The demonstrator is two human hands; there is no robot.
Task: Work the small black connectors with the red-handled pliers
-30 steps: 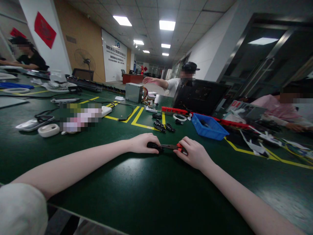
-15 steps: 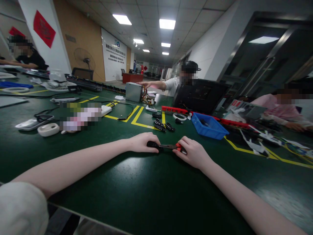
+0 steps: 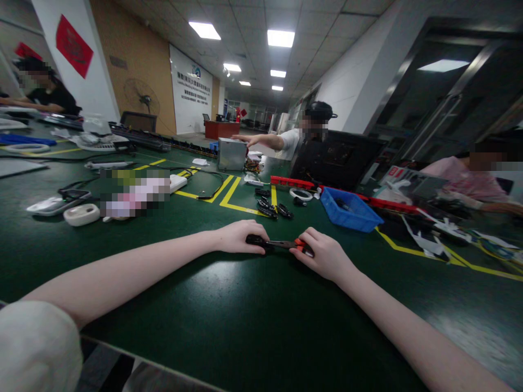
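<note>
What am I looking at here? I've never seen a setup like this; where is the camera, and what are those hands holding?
There is no machine here: these are a person's bare hands, seen from a camera worn on that person's head, looking forward and down. The left hand holds a small black part. The right hand holds red-handled pliers, their tips at the part; whether they grip it is too small to tell. On the green table, beyond the hands, lie more black pieces and a blue tray. Farther back, a co-worker's arm reaches toward a grey metal box.
</note>
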